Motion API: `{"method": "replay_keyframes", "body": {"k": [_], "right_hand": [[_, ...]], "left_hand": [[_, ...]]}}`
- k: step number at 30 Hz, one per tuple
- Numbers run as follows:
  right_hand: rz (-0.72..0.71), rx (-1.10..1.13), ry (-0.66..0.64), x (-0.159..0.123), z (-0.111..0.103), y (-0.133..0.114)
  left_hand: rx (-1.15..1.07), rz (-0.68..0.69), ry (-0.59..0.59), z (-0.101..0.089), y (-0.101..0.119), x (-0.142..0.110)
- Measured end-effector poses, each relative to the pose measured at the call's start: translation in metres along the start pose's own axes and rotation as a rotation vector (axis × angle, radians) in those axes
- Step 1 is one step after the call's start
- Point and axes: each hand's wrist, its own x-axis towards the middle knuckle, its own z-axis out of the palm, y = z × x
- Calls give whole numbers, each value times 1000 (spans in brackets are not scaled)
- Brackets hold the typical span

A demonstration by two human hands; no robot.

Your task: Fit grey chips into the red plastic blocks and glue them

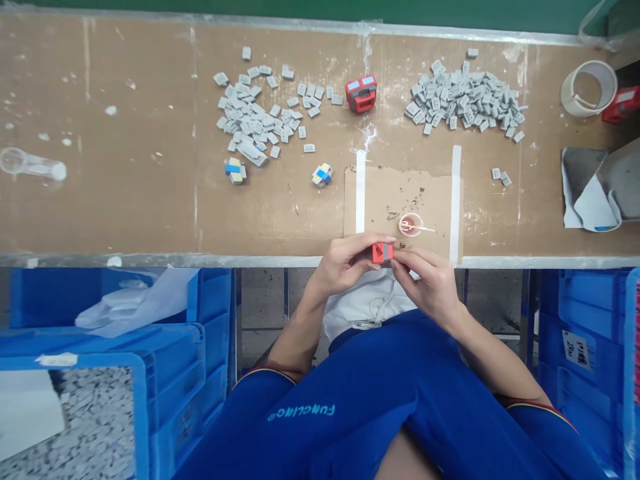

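A small red and grey plastic toy part (383, 252) is held at the table's front edge. My left hand (345, 262) is closed on its left side, thumb below and fingers above. At the part's right side, my right hand (429, 275) has its thumb and fingertips pressed together against the grey band; anything smaller between them is too hidden to make out. Just beyond the hands, a small round cup (411, 225) with a thin stick-like item across it rests on a taped cardboard sheet (380, 193). Tiny dark bits (415, 202) lie scattered around the cup.
Two piles of small grey pieces, a left pile (250, 110) and a right pile (465, 100), flank a red toy block (361, 94). Bundles with blue bands (323, 175) lie nearer. A tape roll (589, 89) sits far right. Blue crates (170, 373) stand below the table.
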Motion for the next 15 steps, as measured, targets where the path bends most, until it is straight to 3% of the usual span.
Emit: {"method": "replay_keyframes", "body": {"k": [15], "right_hand": [[30,-20,-84,15,1,4]], "left_hand": [[-24,-96,67,0,0,-1]]}}
